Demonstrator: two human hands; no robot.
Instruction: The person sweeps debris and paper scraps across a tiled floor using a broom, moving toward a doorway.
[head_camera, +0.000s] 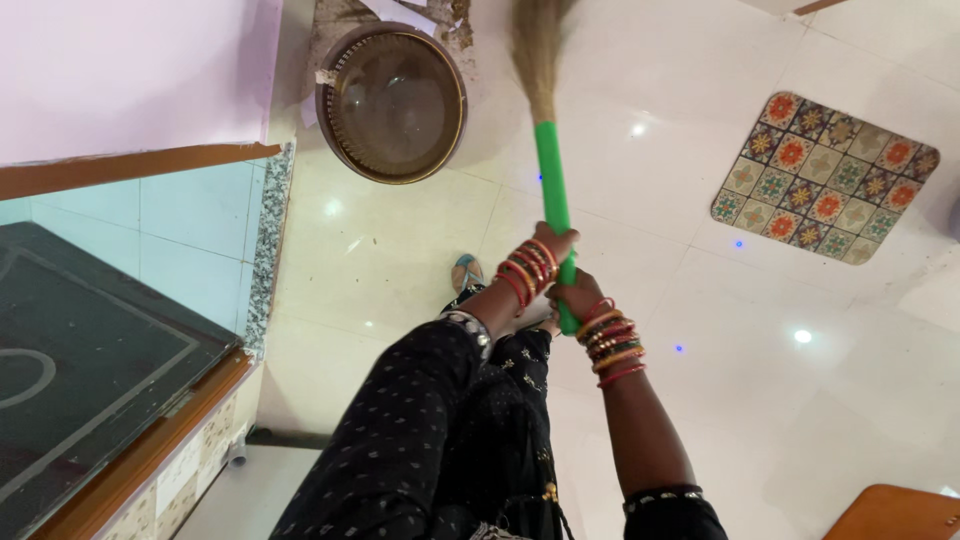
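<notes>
Both my hands grip the green handle (553, 180) of a broom whose straw bristles (536, 50) reach the white tiled floor (700, 330) ahead of me. My left hand (556, 243) holds the handle higher up, and my right hand (576, 295) clasps it just below, near the handle's end. Both wrists carry several red, gold and green bangles. My black dotted sleeves and dress fill the lower middle. One foot in a sandal (466, 272) shows under my arms.
A round brown basin (392, 102) stands on the floor to the left of the bristles, with dirt and paper scraps behind it. A patterned tile inset (825, 178) lies at the right. A glass-topped counter (90, 340) stands at the left, a wooden edge (895, 512) bottom right.
</notes>
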